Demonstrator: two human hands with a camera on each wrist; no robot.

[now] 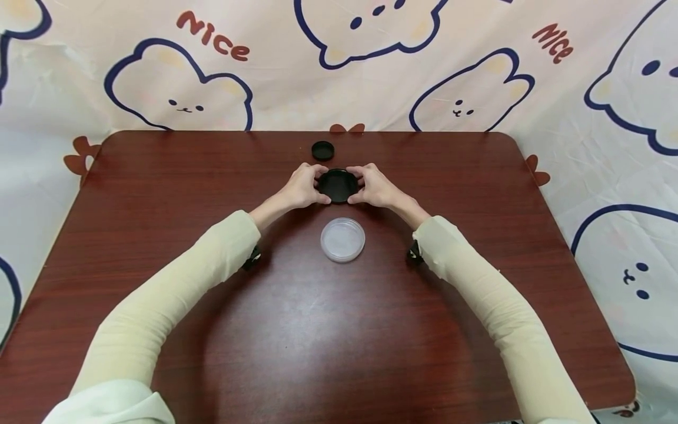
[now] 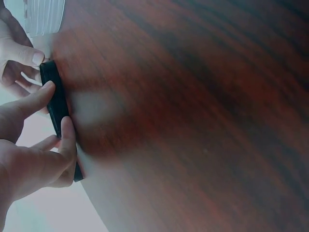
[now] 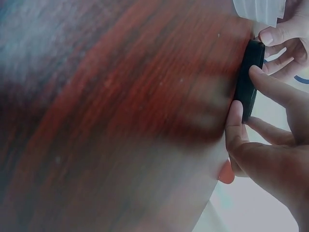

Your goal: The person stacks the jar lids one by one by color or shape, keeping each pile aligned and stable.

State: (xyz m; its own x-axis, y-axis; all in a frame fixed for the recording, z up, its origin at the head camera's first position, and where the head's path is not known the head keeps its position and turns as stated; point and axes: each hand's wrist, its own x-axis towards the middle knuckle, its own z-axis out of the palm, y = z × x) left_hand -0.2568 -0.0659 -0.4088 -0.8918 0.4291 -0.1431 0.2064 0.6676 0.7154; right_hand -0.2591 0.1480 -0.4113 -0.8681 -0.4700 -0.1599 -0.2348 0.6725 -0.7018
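Note:
A black, shallow, round lid (image 1: 338,186) with a raised rim is held between the two hands at the back middle of the table. The left hand (image 1: 305,186) grips its left side, thumb at the near edge and fingers at the far edge. On the opposite side the right hand (image 1: 375,186) holds it the same way. Both wrist views show the black lid edge-on (image 2: 56,99) (image 3: 247,79), low over the tabletop; whether it touches the wood I cannot tell. Just nearer stands a stack of clear plastic round dishes (image 1: 342,239). Behind the lid lies a smaller black round lid (image 1: 322,151).
The brown wood-grain table (image 1: 312,341) has its back edge just beyond the small black lid. A pale cloth (image 1: 328,94) printed with cartoon bears hangs behind and along the sides. Below each forearm a dark wrist-worn device shows.

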